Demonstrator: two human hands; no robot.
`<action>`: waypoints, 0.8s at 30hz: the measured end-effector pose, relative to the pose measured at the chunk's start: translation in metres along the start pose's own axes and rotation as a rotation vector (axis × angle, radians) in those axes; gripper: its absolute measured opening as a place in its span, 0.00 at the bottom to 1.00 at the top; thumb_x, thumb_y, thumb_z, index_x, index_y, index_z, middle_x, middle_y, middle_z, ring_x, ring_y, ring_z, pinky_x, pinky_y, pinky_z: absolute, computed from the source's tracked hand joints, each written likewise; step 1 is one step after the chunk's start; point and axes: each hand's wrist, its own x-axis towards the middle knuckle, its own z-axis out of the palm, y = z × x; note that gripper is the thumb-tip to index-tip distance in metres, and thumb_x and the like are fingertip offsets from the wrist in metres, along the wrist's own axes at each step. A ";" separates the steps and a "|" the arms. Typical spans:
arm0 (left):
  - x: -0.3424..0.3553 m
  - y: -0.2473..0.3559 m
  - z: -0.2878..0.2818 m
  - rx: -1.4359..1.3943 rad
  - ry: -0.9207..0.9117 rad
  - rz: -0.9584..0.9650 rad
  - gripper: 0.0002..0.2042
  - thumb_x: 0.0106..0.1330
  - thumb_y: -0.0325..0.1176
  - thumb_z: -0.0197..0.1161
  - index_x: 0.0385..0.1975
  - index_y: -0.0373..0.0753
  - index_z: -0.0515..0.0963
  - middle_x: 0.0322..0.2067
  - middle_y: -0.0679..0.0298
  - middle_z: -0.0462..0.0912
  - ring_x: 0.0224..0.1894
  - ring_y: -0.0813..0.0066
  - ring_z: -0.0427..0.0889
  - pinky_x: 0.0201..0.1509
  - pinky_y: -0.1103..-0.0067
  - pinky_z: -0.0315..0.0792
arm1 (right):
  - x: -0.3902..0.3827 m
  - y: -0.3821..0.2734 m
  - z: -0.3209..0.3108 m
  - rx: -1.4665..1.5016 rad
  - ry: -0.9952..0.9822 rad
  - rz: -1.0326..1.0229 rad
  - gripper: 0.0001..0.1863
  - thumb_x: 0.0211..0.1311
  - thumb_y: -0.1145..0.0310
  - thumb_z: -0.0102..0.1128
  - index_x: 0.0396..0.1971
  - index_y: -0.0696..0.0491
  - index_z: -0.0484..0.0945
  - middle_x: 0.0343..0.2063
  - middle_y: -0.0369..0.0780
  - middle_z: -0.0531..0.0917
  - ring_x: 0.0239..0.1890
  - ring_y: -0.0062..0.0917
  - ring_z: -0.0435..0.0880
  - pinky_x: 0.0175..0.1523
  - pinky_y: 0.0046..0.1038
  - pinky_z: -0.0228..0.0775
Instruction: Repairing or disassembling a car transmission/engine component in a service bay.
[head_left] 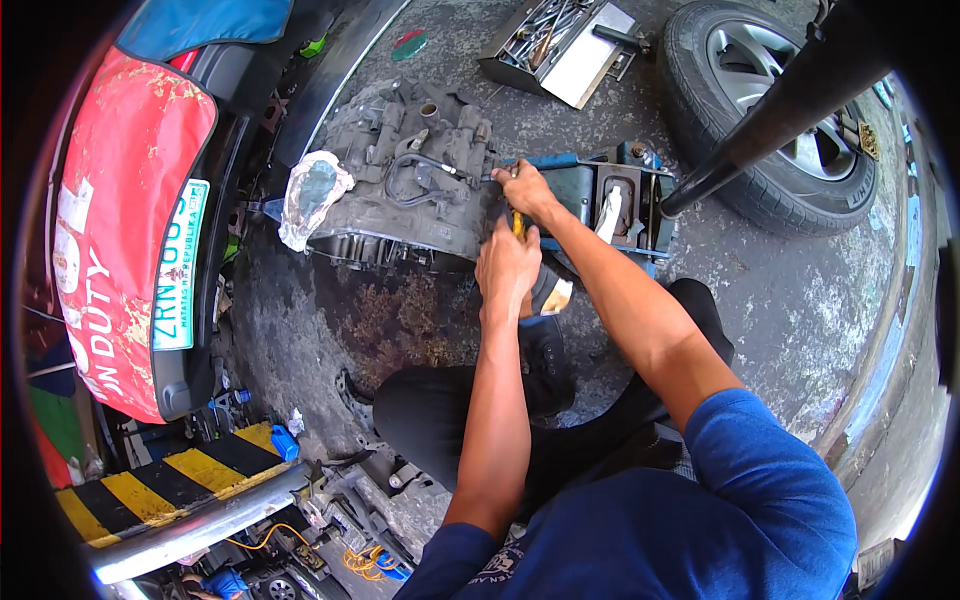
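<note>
A grey, dirty gearbox (400,190) rests on the floor in front of me, with hoses and fittings on top. Both hands are at its right side. My left hand (508,265) is closed round a yellow-and-black handle (517,224), and the working end of that tool is hidden. Just beyond it, my right hand (527,192) is closed close to the gearbox edge; what its fingers grip cannot be made out. Crumpled plastic with silvery tape (314,196) covers the gearbox's left end.
A blue trolley jack (573,190) with a white rag (609,212) stands right of the gearbox. Behind are an open toolbox (535,50) and a wheel (700,100), with a dark post (770,115) crossing it. A vehicle's bumper (205,290) lines the left; several loose parts (370,500) lie lower left.
</note>
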 end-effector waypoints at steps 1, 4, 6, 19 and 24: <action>0.006 0.004 -0.004 0.056 -0.028 -0.012 0.20 0.64 0.44 0.59 0.47 0.34 0.78 0.39 0.42 0.83 0.46 0.42 0.81 0.50 0.57 0.73 | 0.001 -0.002 0.001 -0.007 0.015 -0.042 0.33 0.61 0.49 0.59 0.54 0.63 0.70 0.48 0.59 0.79 0.56 0.50 0.77 0.60 0.41 0.67; 0.011 0.003 0.004 0.183 -0.082 -0.090 0.17 0.63 0.44 0.59 0.40 0.35 0.79 0.39 0.43 0.83 0.45 0.43 0.82 0.49 0.56 0.73 | -0.007 -0.002 0.004 -0.036 0.008 -0.052 0.32 0.61 0.49 0.59 0.54 0.62 0.70 0.47 0.58 0.80 0.54 0.50 0.77 0.59 0.41 0.68; 0.006 -0.001 0.016 0.175 0.001 -0.087 0.15 0.63 0.42 0.59 0.37 0.35 0.80 0.36 0.44 0.84 0.43 0.44 0.83 0.48 0.56 0.74 | -0.009 -0.004 0.004 -0.033 -0.002 -0.051 0.31 0.62 0.50 0.59 0.53 0.62 0.70 0.45 0.57 0.81 0.53 0.50 0.78 0.58 0.41 0.68; 0.003 -0.008 0.030 0.065 0.182 -0.035 0.13 0.62 0.39 0.59 0.34 0.33 0.80 0.34 0.44 0.84 0.38 0.45 0.84 0.43 0.58 0.76 | -0.011 0.000 0.002 0.063 0.012 -0.038 0.30 0.59 0.51 0.62 0.51 0.61 0.71 0.42 0.56 0.82 0.50 0.49 0.81 0.56 0.38 0.69; 0.018 0.003 0.009 0.068 -0.083 -0.122 0.14 0.58 0.38 0.61 0.34 0.31 0.83 0.38 0.41 0.83 0.42 0.44 0.83 0.48 0.59 0.76 | -0.012 0.000 0.000 -0.139 0.060 -0.022 0.34 0.59 0.59 0.59 0.58 0.66 0.60 0.49 0.63 0.77 0.56 0.53 0.76 0.62 0.40 0.66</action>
